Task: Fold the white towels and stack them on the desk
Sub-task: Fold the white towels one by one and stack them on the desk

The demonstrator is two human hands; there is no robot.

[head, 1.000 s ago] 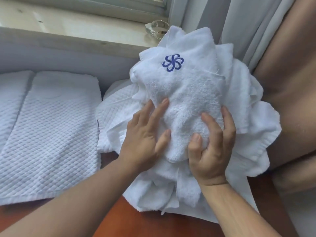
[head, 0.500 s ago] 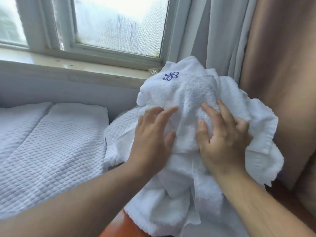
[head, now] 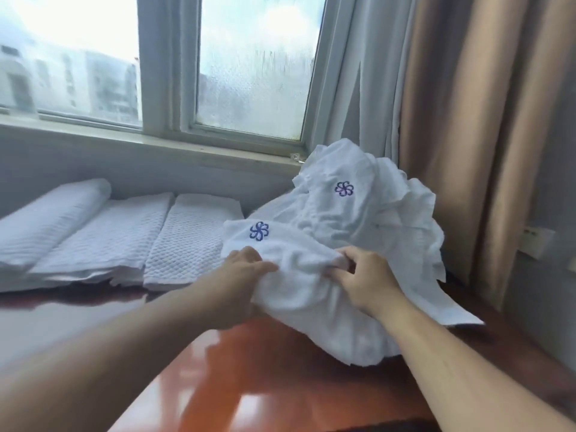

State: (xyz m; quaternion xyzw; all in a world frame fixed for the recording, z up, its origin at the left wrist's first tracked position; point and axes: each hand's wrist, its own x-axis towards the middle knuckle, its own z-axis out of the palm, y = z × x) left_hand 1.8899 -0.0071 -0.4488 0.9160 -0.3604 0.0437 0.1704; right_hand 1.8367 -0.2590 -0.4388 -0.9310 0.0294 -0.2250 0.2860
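Both hands grip 1 white terry towel with a blue flower emblem [head: 296, 288], which hangs bunched between them just above the glossy red-brown wooden bench [head: 280, 385]. The left hand [head: 241, 271] has its fingers curled over the towel's left edge, with cloth gathered under the palm. The right hand [head: 364, 275] pinches a fold of the same towel between thumb and curled fingers. The towel's emblem corner [head: 259, 231] lies flat behind the left hand, and its lower part sags onto the bench.

Just behind it, against the wall at the right, sits a crumpled heap of white towels [head: 374, 213]; 1 of them shows a second blue flower emblem near the top. A loose end of the heap trails forward on the bench to the right of the right forearm.

To the left, 2 folded white waffle-weave towels [head: 187, 241] lie flat side by side, touching, and the nearer one touches the held towel. Beyond them lies a rolled white waffle-weave towel [head: 53, 219].

Above is a white-framed window with wet glass [head: 255, 67], with a pale sheer curtain [head: 358, 88] and a tan curtain [head: 467, 120] hanging at its right.
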